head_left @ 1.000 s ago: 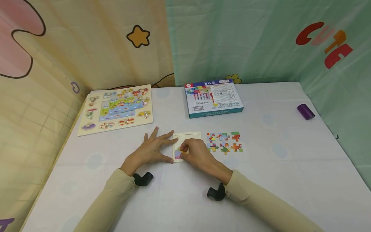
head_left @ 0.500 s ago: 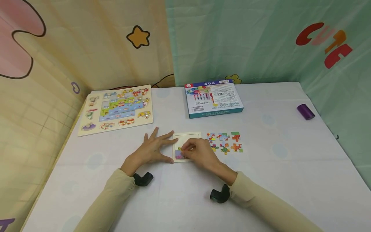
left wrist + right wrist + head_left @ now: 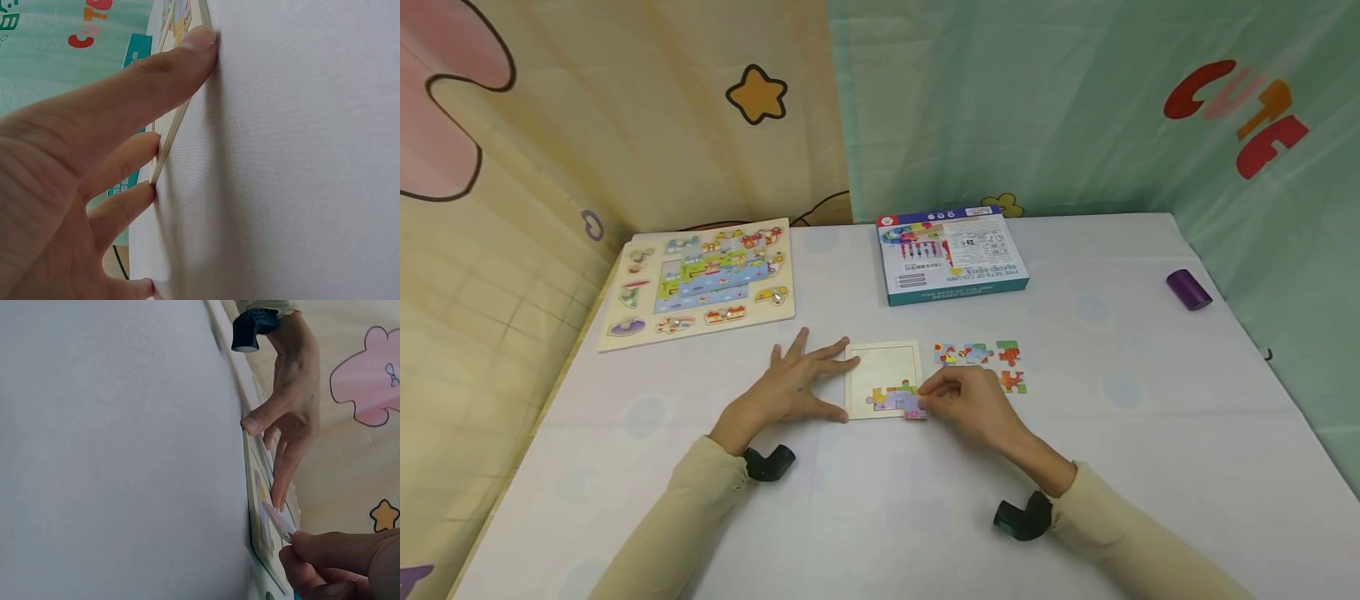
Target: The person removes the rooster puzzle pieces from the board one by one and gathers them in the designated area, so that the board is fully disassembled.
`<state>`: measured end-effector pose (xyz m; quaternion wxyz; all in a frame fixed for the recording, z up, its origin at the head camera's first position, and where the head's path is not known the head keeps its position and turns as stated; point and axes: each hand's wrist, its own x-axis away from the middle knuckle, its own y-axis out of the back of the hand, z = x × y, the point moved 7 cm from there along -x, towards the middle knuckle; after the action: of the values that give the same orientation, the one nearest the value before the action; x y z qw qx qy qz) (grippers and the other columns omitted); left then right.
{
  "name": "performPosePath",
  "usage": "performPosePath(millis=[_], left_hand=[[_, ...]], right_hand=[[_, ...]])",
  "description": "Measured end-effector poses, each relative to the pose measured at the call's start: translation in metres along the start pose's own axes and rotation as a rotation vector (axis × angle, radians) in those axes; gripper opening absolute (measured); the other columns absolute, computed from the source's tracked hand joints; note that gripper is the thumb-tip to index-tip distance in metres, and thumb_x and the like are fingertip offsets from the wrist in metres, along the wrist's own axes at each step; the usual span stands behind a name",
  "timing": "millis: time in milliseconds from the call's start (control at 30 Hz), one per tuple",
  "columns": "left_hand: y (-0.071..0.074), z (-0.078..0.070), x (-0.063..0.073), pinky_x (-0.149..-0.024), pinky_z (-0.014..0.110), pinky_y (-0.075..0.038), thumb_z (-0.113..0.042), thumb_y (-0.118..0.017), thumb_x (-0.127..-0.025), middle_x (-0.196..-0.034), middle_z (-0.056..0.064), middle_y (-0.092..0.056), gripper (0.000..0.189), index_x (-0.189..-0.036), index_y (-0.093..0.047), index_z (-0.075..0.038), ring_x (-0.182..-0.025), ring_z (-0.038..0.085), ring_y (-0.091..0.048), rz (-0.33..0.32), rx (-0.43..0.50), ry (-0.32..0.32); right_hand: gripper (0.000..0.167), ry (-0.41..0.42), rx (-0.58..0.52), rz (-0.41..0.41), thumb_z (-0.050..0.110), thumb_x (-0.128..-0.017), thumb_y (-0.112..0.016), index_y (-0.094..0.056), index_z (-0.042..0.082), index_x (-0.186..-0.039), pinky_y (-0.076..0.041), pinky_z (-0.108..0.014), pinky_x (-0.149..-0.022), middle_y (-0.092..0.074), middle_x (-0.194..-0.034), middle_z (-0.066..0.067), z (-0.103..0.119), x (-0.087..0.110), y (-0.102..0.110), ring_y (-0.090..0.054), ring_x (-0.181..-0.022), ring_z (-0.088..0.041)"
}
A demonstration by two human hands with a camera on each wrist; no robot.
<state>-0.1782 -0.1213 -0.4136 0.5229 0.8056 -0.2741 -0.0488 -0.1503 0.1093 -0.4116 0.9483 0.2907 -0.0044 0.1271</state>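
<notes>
A small pale wooden puzzle tray [image 3: 872, 367] lies flat on the table. My left hand [image 3: 786, 387] has its fingers spread, with the thumb and some fingertips touching the tray's left edge. Joined puzzle pieces [image 3: 887, 399] sit low in the tray, toward its right. My right hand [image 3: 973, 404] pinches a purple puzzle piece [image 3: 913, 407] between thumb and index finger at the tray's lower right corner. In the right wrist view that puzzle piece [image 3: 278, 520] is tilted above the tray. Loose puzzle pieces [image 3: 1010, 353] lie right of the tray, some hidden behind my right hand.
A large knob puzzle board [image 3: 625, 300] with picture pieces on it stands at the back left. Behind the tray lies a flat box [image 3: 955, 254] with a teal side. A purple cylinder [image 3: 1188, 289] rests near the right edge. Curtains hang behind the table.
My right hand has moved from the tray's lower left to its lower right corner with the purple piece, uncovering the joined pieces. My left hand stays at the tray's edge.
</notes>
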Motion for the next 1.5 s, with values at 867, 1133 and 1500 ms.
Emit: performPosePath(millis=[867, 1133, 1500], left_hand=[[0.001, -0.001, 0.001, -0.103, 0.079, 0.001, -0.046, -0.088, -0.067, -0.159, -0.001, -0.031, 0.085, -0.142, -0.054, -0.025, -0.145, 0.052, 0.002, -0.005, 0.008, 0.001], [0.000, -0.001, 0.000, -0.103, 0.078, 0.002, -0.047, -0.087, -0.068, -0.159, -0.003, -0.029, 0.085, -0.143, -0.053, -0.026, -0.145, 0.051, 0.002, 0.000, 0.009, 0.007], [0.000, -0.001, -0.001, -0.104, 0.077, 0.002, -0.048, -0.086, -0.069, -0.160, -0.004, -0.028, 0.085, -0.144, -0.052, -0.028, -0.146, 0.050, 0.004, 0.018, 0.005, 0.017]], right_hand=[[0.007, -0.012, 0.082, -0.060, 0.010, -0.080, -0.080, -0.077, 0.012, -0.086, -0.041, -0.023, -0.054, -0.069, -0.075, 0.006, -0.028, 0.022, 0.025, -0.054, -0.062, -0.013], [0.008, 0.024, 0.137, -0.082, 0.006, -0.080, -0.079, -0.077, 0.011, -0.086, -0.040, -0.023, -0.052, -0.068, -0.075, 0.006, -0.027, 0.021, 0.025, -0.051, -0.060, -0.012], [0.008, 0.055, 0.146, -0.079, 0.006, -0.079, -0.079, -0.077, 0.010, -0.085, -0.040, -0.022, -0.052, -0.067, -0.076, 0.005, -0.025, 0.020, 0.024, -0.051, -0.062, -0.011]])
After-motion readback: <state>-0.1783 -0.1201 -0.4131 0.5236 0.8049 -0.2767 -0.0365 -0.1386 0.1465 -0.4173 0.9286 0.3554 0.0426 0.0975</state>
